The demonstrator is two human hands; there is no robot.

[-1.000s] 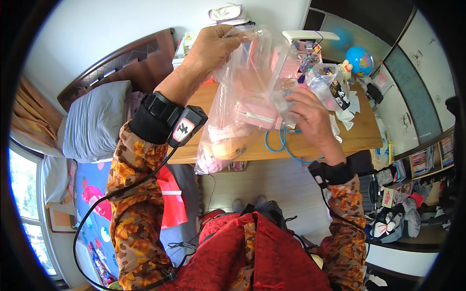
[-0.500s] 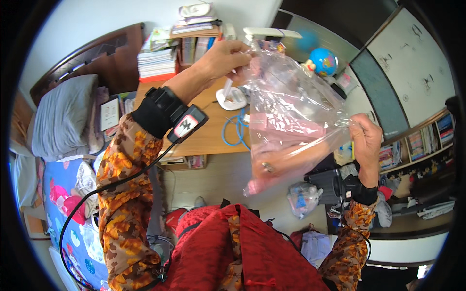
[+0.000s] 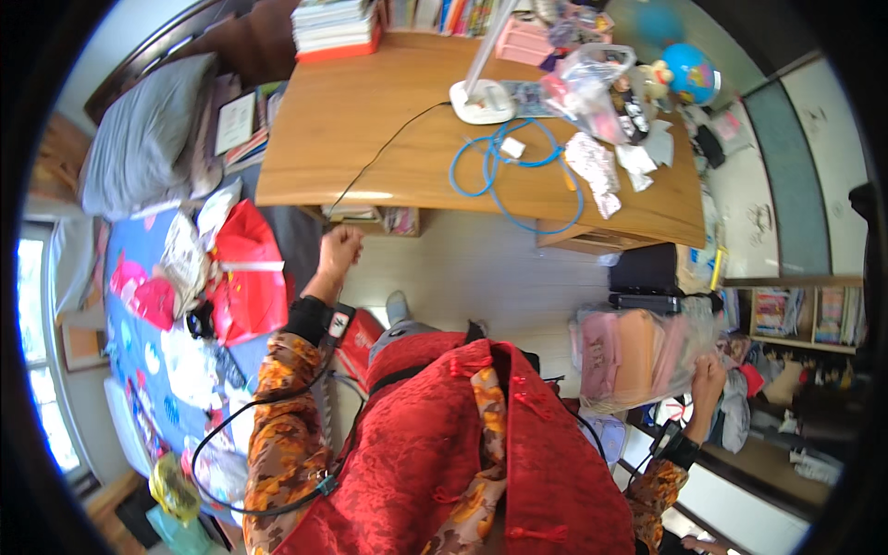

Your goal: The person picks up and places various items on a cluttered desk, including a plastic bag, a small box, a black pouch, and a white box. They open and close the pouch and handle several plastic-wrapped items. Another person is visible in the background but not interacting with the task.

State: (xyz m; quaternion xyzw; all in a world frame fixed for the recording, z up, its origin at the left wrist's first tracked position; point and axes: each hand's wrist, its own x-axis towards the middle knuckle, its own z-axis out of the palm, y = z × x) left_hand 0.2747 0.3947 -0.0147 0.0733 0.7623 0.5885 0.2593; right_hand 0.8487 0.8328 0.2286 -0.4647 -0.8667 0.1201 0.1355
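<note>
A clear plastic bag (image 3: 680,338) hangs low at my right, over the floor near the shelves. Through its wall show pink and orange-tan contents (image 3: 634,347), folded or stacked; their kind cannot be made out. My right hand (image 3: 709,377) is closed on the bag's gathered edge at its right side. Apart from the bag, my left hand (image 3: 340,250) is held just below the desk's front edge, its fingers curled, with nothing seen in them. Both wrists wear black bands with a device and cable.
Ahead stands a wooden desk (image 3: 379,111) with a lamp base (image 3: 481,102), a coiled blue cable (image 3: 472,166), a crumpled cloth (image 3: 594,171) and a globe (image 3: 689,74). At left, a bed holds a red bag (image 3: 248,268) and clothes. Shelves (image 3: 805,314) stand at right.
My left hand has let go of the bag and dropped down to the left. My right hand has lowered the bag from before me to the right. The view now shows more of the desk.
</note>
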